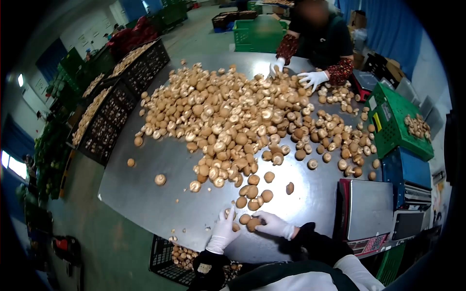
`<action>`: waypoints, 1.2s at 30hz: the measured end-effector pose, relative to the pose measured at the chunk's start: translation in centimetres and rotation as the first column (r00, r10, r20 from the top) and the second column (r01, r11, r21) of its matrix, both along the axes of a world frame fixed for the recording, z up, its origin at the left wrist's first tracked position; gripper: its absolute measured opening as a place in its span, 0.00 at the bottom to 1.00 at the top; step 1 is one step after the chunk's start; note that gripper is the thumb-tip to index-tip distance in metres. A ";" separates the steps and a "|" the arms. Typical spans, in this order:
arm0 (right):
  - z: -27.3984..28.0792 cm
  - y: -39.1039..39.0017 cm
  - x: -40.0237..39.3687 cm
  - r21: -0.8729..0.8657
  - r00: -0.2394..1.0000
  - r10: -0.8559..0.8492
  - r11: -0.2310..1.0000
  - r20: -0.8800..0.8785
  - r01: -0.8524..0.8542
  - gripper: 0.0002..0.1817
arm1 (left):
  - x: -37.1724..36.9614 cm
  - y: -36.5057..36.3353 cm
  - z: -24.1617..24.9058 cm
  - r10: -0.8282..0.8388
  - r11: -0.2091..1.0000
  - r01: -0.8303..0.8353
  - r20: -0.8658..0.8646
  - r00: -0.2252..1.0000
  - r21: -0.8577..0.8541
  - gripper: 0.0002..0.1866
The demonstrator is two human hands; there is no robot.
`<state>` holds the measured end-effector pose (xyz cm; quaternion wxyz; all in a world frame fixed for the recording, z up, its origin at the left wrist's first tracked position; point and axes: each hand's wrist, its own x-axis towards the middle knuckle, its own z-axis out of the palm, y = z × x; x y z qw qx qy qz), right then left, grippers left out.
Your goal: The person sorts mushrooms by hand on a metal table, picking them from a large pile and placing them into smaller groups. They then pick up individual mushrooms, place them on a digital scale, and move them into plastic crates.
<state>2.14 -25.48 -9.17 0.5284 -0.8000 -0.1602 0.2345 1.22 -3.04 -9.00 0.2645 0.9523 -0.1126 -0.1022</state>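
Both my hands wear white gloves at the near edge of a metal table (155, 203). The fingers of my left hand (223, 234) curl around a brown mushroom (230, 213), partly hidden by them. Another mushroom (236, 227) lies beside its thumb. My right hand (275, 226) reaches in from the right, its thumb and fingers closed about a brown mushroom cap (253, 224). A further mushroom (244, 219) sits between the two hands. Just beyond them is a small group of mushrooms (253, 191), and a large heap of mushrooms (218, 111) covers the table's middle.
Across the table, a person's white-gloved hands (313, 78) touch the heap. Black crates (109, 121) of mushrooms line the left side. A green crate (388, 116) and a scale (370, 208) stand at right. Below the near edge is a black crate (162, 259) holding mushrooms.
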 end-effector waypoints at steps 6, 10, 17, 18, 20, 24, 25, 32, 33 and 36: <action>-3.3 2.9 -1.7 0.289 0.906 -0.160 0.914 -0.393 0.286 0.32 | -0.2 -1.0 -0.1 0.025 0.946 -0.049 -0.078 0.997 -0.322 0.37; -0.1 2.3 -1.7 0.310 0.845 -0.111 0.899 -0.522 0.309 0.31 | -1.2 -2.8 1.3 -0.261 0.606 -0.237 -0.471 0.843 -0.760 0.42; -3.8 -1.3 -2.9 0.709 0.422 0.640 0.287 -0.642 0.644 0.22 | -3.4 -6.0 -0.1 -0.210 0.535 -0.184 -0.341 0.916 -0.824 0.43; -2.9 -1.7 -3.0 0.633 0.409 0.555 0.301 -0.725 0.713 0.21 | -2.9 -6.5 1.5 -0.273 0.585 -0.119 -0.333 0.903 -0.802 0.43; -4.0 -2.7 -3.4 0.546 0.376 0.467 0.307 -0.800 0.779 0.21 | -2.5 -7.4 3.9 -0.330 0.629 -0.058 -0.334 0.883 -0.775 0.43; 0.5 -5.6 -1.8 0.737 0.699 0.237 0.276 -0.674 0.617 0.21 | -0.6 -8.3 5.3 -0.186 0.927 0.223 0.145 0.972 -0.301 0.46; 3.2 -7.2 -0.8 0.753 0.804 0.041 0.380 -0.594 0.537 0.22 | 0.0 -7.7 4.9 -0.139 0.917 0.185 0.149 0.979 -0.354 0.47; 4.0 -19.9 5.2 0.616 0.660 -0.077 -0.453 -0.747 0.644 0.43 | 4.0 -3.8 2.5 0.057 0.984 -0.036 0.114 0.992 -0.173 0.56; 3.7 -19.8 5.4 0.672 0.653 -0.174 -0.289 -0.737 0.682 0.47 | 4.7 -3.8 2.2 0.067 0.985 -0.047 0.112 0.991 -0.168 0.56; 2.4 -15.3 6.5 0.361 0.684 -0.604 0.582 -0.408 0.729 0.42 | 6.7 -4.4 1.8 0.057 0.998 -0.058 -0.021 0.998 -0.036 0.62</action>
